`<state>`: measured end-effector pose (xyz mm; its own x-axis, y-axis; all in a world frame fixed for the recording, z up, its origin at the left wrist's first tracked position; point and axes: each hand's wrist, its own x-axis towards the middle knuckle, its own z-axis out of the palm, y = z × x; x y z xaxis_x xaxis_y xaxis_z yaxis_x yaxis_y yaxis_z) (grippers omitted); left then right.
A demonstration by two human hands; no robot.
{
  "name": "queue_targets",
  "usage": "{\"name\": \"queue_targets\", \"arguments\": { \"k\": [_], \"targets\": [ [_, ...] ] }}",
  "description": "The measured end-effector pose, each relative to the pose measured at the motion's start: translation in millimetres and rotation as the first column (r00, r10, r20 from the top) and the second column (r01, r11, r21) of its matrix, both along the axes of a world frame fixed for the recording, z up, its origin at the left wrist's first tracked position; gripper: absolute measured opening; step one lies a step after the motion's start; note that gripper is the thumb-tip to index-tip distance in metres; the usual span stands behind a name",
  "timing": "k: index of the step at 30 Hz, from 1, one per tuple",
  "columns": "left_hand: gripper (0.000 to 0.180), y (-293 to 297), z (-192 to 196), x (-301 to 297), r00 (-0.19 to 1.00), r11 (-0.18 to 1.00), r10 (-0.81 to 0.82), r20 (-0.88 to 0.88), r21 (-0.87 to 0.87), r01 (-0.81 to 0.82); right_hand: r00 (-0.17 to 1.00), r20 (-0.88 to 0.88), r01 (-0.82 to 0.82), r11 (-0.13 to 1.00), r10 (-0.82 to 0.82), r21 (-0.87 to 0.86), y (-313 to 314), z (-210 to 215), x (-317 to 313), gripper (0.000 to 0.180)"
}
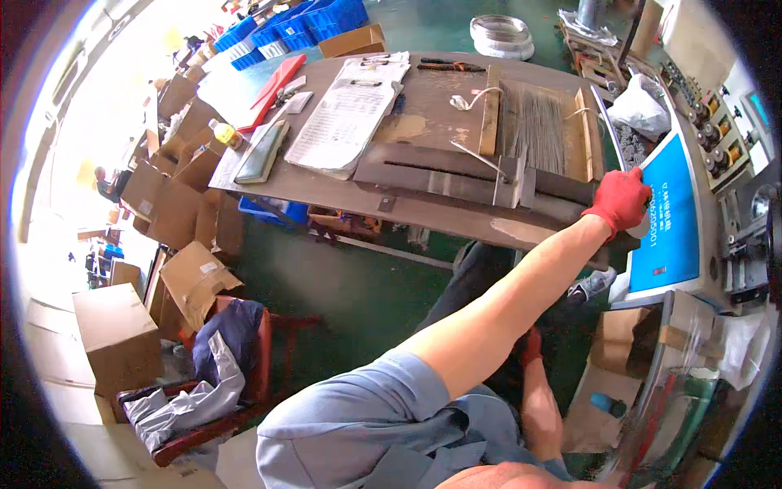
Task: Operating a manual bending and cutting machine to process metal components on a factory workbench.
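My left hand (621, 198), in a red glove, reaches far out to the right. Its fingers curl over the left edge of a blue machine panel (672, 220), at the right end of the metal worktable (423, 208). A small pale round part (640, 227) shows just under the palm. My right hand (531, 345), also red-gloved, hangs low by my dark trousers. It is mostly hidden behind my left forearm, so its fingers do not show. A bundle of thin metal rods (533, 130) lies on the table between wooden strips, left of my left hand.
Papers on a clipboard (350, 114) and a book (261, 151) lie on the table. Blue crates (314, 23) and a wire coil (501, 34) sit beyond it. Cardboard boxes (118, 334) and a wooden chair with clothes (213, 371) stand at left. Control knobs (717, 138) at right.
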<state>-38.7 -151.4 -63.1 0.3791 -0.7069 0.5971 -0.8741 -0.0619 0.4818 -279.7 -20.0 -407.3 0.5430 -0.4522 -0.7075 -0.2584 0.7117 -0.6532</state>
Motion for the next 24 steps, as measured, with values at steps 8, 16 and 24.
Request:
{"name": "queue_targets", "arguments": {
  "k": [8,16,24],
  "targets": [
    [0.014,1.0,-1.1,6.5,0.999,1.0,0.007,0.052,0.005,-0.007,0.968,0.189,0.142,0.982,-0.164,0.125,-9.0,-21.6,-2.2,0.036],
    [0.022,7.9,8.2,-1.1,1.0,0.997,-0.026,0.016,0.07,0.025,0.966,0.226,0.172,0.963,-0.124,-0.207,-22.9,-163.7,-34.4,0.03],
    [0.024,-1.8,20.9,-25.0,0.996,0.988,-0.09,0.023,0.126,0.087,0.961,0.136,0.267,0.941,-0.242,-0.21,-29.0,-144.0,-77.5,0.041]
  ]
}}
